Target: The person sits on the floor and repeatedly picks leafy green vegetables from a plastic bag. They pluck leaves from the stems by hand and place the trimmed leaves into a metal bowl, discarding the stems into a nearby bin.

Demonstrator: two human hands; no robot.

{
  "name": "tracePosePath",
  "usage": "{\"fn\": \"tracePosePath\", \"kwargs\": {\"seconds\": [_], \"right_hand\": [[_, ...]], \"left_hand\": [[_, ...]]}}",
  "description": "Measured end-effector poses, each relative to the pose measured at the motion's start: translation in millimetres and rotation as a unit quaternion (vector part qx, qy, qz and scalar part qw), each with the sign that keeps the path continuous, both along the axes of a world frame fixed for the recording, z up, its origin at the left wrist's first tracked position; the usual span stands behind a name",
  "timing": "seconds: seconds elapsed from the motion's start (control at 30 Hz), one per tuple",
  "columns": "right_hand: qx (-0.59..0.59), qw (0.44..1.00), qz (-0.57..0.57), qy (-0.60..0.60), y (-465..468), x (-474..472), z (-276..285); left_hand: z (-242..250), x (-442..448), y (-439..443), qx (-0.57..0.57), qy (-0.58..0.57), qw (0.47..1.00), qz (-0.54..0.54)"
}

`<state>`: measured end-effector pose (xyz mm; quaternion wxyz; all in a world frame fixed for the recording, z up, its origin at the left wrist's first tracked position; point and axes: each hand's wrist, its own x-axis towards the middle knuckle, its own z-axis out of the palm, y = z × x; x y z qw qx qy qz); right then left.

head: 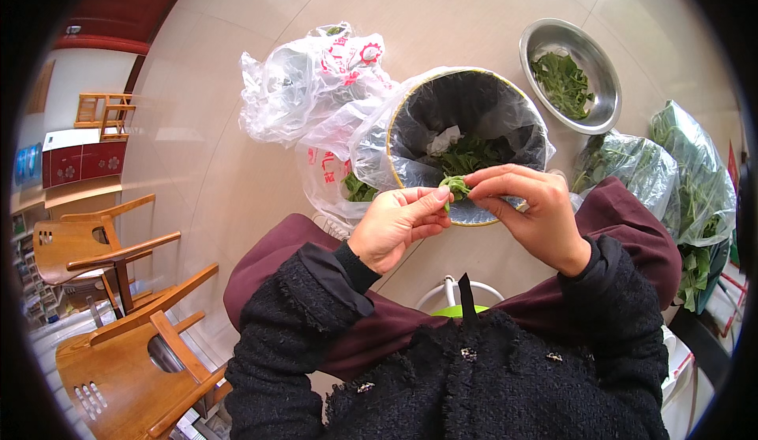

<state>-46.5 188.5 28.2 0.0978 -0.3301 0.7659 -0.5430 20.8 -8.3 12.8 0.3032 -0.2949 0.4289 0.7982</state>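
A small sprig of leafy greens [455,186] is pinched between the thumb and fingers of my left hand [404,220]. The fingertips of my right hand [526,206] touch the sprig's other side. Both hands hover over the near rim of a round bin [388,138] lined with a clear plastic bag. Inside that bin lie discarded green leaves [471,153] and a crumpled white tissue [444,140]. Beyond my right hand, a stainless steel basin [610,105] on the floor holds a small heap of green leaves [561,83].
White plastic bags [284,94] with red print lie left of the bin, some greens [357,188] showing in one. Clear bags of leafy stems [636,159] stand by my right knee. Wooden chairs [112,363] line the left side. I sit low, a green stool seat [453,311] under me.
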Motion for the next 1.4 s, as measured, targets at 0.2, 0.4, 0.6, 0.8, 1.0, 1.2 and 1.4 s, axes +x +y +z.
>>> {"fn": "tracePosePath", "kwargs": {"seconds": [0.2,0.4,0.6,0.8,1.0,1.2,1.4], "right_hand": [[-0.012,0.995,0.036,0.093,-2,7,-3],[-0.022,0.994,0.022,0.101,-4,8,-5],[-0.014,0.993,0.021,0.116,-4,10,-5],[-0.02,0.999,-0.018,-0.021,-5,11,-7],[-0.04,0.981,-0.118,-0.146,0,-2,-4],[-0.026,0.99,-0.064,-0.12,2,-3,2],[-0.063,0.997,0.013,-0.04,-5,12,0]], "left_hand": [[1,-4,4,0.02,-0.006,1.0,0.018],[2,-6,9,0.025,-0.008,0.999,0.021],[0,-4,9,0.027,-0.012,0.999,0.02],[-5,-2,7,0.034,0.005,0.999,-0.012],[-4,1,4,0.066,0.056,0.993,-0.081],[-4,2,-2,0.038,0.04,0.997,-0.045],[-6,1,0,0.051,0.044,0.997,-0.035]]}}
